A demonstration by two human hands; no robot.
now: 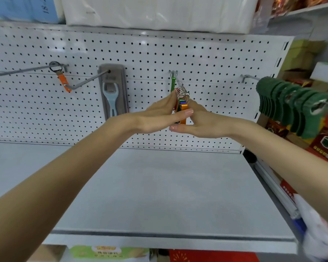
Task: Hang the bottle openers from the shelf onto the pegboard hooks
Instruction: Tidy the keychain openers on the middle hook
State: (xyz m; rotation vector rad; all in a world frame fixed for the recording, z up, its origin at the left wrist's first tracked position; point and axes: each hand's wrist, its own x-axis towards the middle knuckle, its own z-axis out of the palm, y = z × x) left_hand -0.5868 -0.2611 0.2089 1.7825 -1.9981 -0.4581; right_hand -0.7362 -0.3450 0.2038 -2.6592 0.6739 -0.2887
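Orange, green and red bottle openers [183, 108] are bunched by their rings at the middle hook [179, 82] on the pegboard [206, 53]. Fingers of my left hand [159, 119] and right hand [199, 124] pinch the bunch.

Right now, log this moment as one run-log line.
phase: hanging | left hand, right hand: hold bottle opener bunch | bunch: at middle pegboard hook

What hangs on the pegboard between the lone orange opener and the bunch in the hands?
Head view: a blue opener on a grey card hangs between the orange opener and the bunch.
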